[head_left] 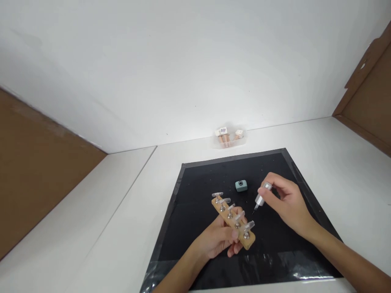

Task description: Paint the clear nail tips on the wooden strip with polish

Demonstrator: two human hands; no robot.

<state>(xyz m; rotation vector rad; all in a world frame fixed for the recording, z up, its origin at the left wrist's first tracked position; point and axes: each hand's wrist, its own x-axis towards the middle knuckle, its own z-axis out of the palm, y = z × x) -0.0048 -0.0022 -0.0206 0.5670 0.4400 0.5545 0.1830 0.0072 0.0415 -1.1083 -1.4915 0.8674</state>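
Observation:
My left hand [218, 238] grips a wooden nail-tip stand [226, 217], which slants down to the right above the black mat. Several clear false nail tips [249, 226] sit on metal posts along it. Pinched in my right hand [285, 199] is a silver-capped nail polish brush [259, 199], its thin dark tip angled down to the left. That tip is right of the stand and apart from the nail tips. Beyond both hands, a small teal bottle [241, 186] stands on the mat, its dark round mouth uncovered.
A black mat [189, 228] with taped edges covers part of the white table [100, 228]. By the wall, a clear plastic tray [233, 143] contains several small tan bottles with white tops. Brown boards [39, 171] stand at the left and right sides.

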